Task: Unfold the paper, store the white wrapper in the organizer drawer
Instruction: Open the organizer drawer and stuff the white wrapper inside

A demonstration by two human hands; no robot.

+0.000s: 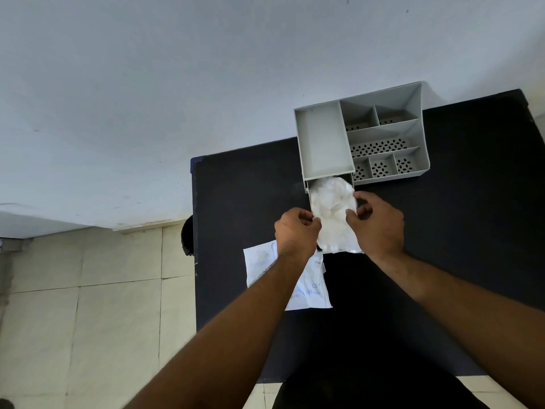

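Note:
A grey plastic organizer (pixel 324 137) stands at the far side of the black table (pixel 457 216). Its drawer (pixel 308 188) is pulled out toward me under the left compartment. A crumpled white wrapper (pixel 331 208) lies in and over the drawer, its near end hanging past the front. My left hand (pixel 296 231) pinches the wrapper's left edge at the drawer's front corner. My right hand (pixel 379 224) grips the wrapper's right side with thumb and fingers. An unfolded white paper (pixel 309 284) with blue print lies flat on the table under my left forearm.
The organizer's right part has several perforated compartments (pixel 380 147), all bare. The table's left edge (pixel 194 246) drops to a tiled floor (pixel 88 305). A white wall (pixel 177 84) rises behind the table.

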